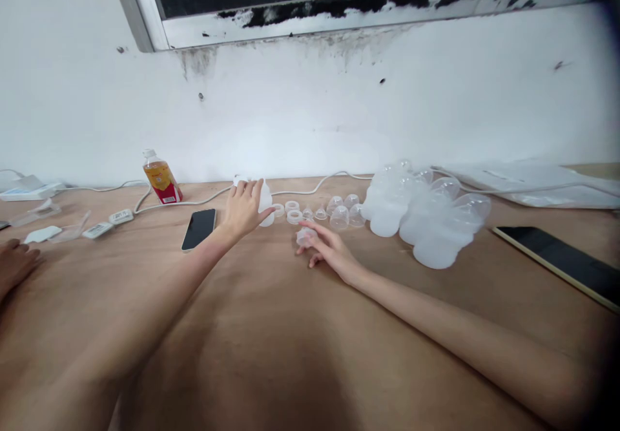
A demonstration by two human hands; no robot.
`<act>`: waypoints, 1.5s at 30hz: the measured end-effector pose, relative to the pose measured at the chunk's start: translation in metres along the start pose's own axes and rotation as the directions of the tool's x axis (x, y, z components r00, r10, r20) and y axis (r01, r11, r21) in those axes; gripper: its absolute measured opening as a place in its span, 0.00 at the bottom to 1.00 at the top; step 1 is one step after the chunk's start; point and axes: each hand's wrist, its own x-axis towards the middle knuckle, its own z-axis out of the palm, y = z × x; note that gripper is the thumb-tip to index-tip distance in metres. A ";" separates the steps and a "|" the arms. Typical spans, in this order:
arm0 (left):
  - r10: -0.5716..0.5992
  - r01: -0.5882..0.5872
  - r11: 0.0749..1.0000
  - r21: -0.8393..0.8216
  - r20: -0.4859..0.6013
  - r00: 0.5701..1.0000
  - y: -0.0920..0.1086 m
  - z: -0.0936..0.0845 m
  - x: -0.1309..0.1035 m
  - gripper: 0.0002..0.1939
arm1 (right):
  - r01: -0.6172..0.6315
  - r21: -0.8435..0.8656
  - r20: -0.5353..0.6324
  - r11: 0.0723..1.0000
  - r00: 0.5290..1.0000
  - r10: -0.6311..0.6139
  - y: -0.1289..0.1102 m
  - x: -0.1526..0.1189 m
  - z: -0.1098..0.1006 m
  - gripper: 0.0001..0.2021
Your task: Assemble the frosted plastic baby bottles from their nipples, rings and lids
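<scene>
My left hand (246,207) reaches over white translucent bottles (265,197) near the wall, its fingers spread on top of them; whether it grips one is unclear. My right hand (325,248) is lower and to the right, with a small translucent piece (305,236) between its thumb and fingers. Just beyond it lie white rings (293,216), clear nipples (320,212) and a group of clear domed caps (340,216). Farther right stand several frosted bottles (434,243), some with clear domes on top.
A black phone (199,229) lies left of centre, near a drink bottle (163,179) and a white cable (203,199). Another person's hand (17,263) rests at the far left. A larger phone (562,260) and plastic bags (533,185) are at right.
</scene>
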 end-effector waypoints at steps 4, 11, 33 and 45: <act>0.039 -0.038 0.998 -0.053 0.022 0.999 0.006 0.002 -0.008 0.26 | -0.031 0.131 -0.060 0.991 0.997 0.039 -0.001 0.001 -0.001 0.17; -0.151 0.219 0.663 -0.716 0.160 0.976 0.048 0.008 -0.051 0.30 | -0.016 0.216 -0.113 0.976 0.993 0.041 0.004 0.003 -0.003 0.21; 0.024 0.166 0.733 -0.660 0.269 0.963 0.043 -0.006 -0.057 0.22 | 0.133 0.182 0.005 0.974 0.991 -0.136 0.003 0.007 -0.025 0.16; 0.098 0.484 0.535 -0.693 0.619 0.779 0.034 -0.027 -0.039 0.22 | 0.345 -0.318 0.204 0.883 0.935 -0.291 -0.016 0.001 -0.038 0.17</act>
